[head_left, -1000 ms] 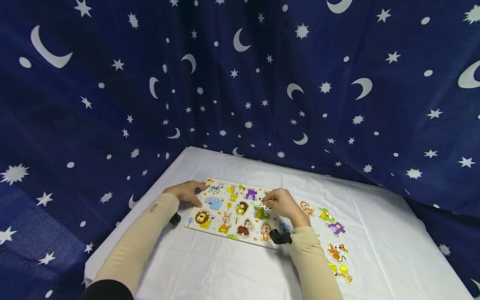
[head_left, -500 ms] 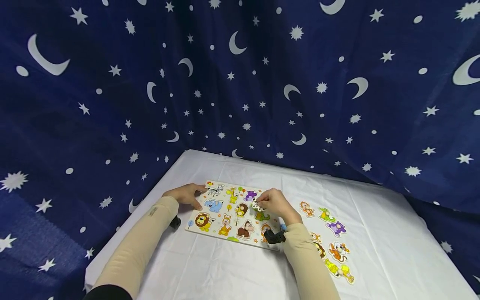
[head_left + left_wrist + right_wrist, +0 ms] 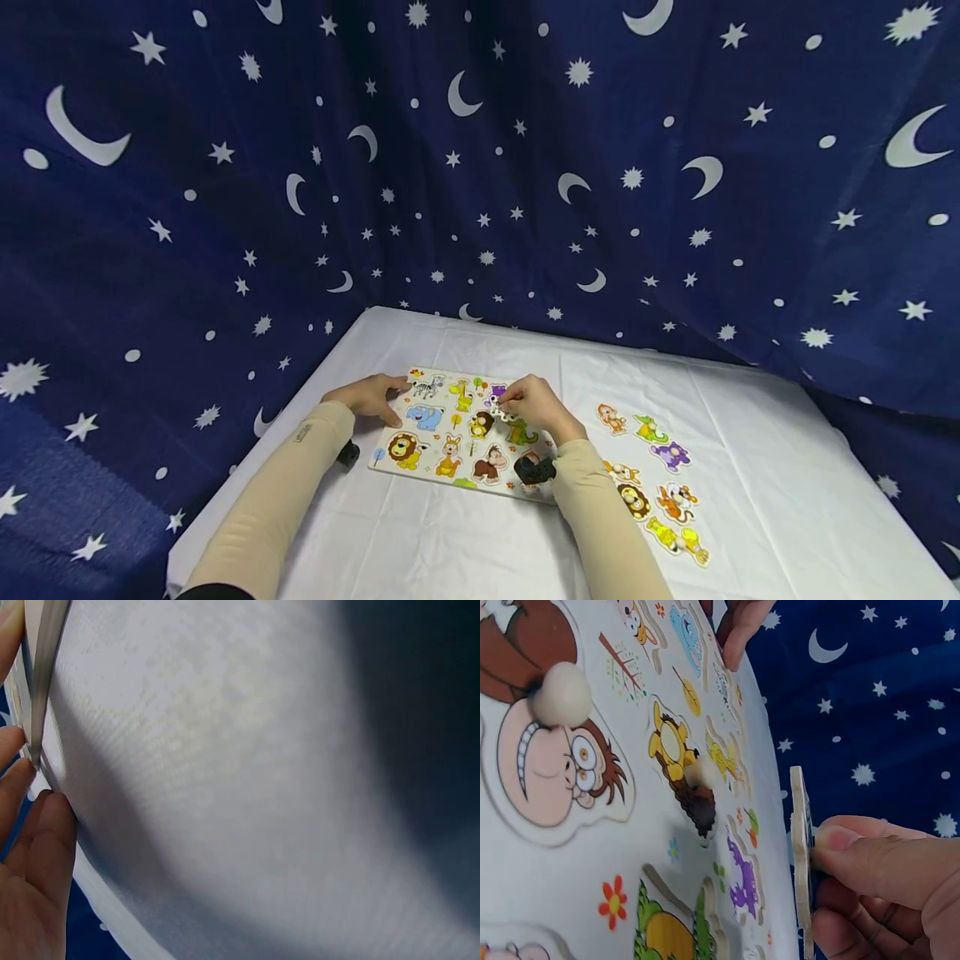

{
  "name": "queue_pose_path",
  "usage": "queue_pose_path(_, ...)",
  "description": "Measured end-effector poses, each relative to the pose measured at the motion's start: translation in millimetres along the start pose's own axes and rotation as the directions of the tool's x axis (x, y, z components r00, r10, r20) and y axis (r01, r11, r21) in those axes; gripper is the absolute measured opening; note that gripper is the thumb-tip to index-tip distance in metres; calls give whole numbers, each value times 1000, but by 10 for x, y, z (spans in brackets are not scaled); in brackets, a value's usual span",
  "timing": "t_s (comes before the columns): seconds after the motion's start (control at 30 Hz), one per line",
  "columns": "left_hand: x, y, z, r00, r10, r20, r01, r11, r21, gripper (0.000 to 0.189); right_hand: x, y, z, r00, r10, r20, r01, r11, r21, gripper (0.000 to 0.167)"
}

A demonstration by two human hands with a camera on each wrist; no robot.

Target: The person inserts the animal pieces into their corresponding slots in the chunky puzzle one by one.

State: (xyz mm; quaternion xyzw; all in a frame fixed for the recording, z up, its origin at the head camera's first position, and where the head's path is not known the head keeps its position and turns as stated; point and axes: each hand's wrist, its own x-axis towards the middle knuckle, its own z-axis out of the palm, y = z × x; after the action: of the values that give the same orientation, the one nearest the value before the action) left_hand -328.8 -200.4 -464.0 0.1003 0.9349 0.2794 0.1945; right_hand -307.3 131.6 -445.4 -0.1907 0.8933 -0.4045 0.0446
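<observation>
A wooden animal puzzle board (image 3: 467,467) lies on the white cloth. My left hand (image 3: 367,396) is at its left end, thumb and fingers spread along the edge; the left wrist view shows fingertips (image 3: 56,817) beside the board's edge. My right hand (image 3: 542,407) pinches a black-and-white animal puzzle piece (image 3: 498,409) above the board's upper right part. In the right wrist view that piece (image 3: 801,847) stands edge-on, its picture mostly hidden. A gorilla piece (image 3: 536,761) and a hedgehog piece (image 3: 671,742), both with wooden knobs, sit in their recesses. The crocodile recess (image 3: 667,937) holds no piece.
Right of the board lie several loose pieces, among them a monkey (image 3: 612,418), crocodile (image 3: 650,428), purple hippo (image 3: 671,455), tiger (image 3: 677,502), lion (image 3: 634,502) and giraffe (image 3: 663,535). A dark blue star-patterned curtain (image 3: 420,167) hangs behind the table.
My right hand has moved left across the board with the black-and-white piece, uncovering more loose pieces by the forearm. The left hand stays at the board's edge. The head view has shifted slightly.
</observation>
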Motion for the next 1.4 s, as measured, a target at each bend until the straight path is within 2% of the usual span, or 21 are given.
queue_pose_path(0.33,-6,29,11,1000,-8,-12,8,1000,14,85,57,-35,145,1000,7,14,-8,999,41,10)
queue_pose_path(0.67,-24,-1,-18,1000,-1,-26,1,1000,6,82,257,-101,246,998,-21,59,22,1000,-17,10)
queue_pose_path(0.87,-33,10,-10,999,23,-36,-23,1000,-8,80,338,-167,270,997,-25,73,25,1000,-8,10)
queue_pose_path(1.1,-31,5,36,998,11,-56,-13,999,-37,80,375,-225,280,993,-103,60,102,994,27,11)
queue_pose_path(1.4,-38,-6,72,998,28,-58,-30,999,-26,74,468,-247,435,999,-31,38,27,994,103,12)
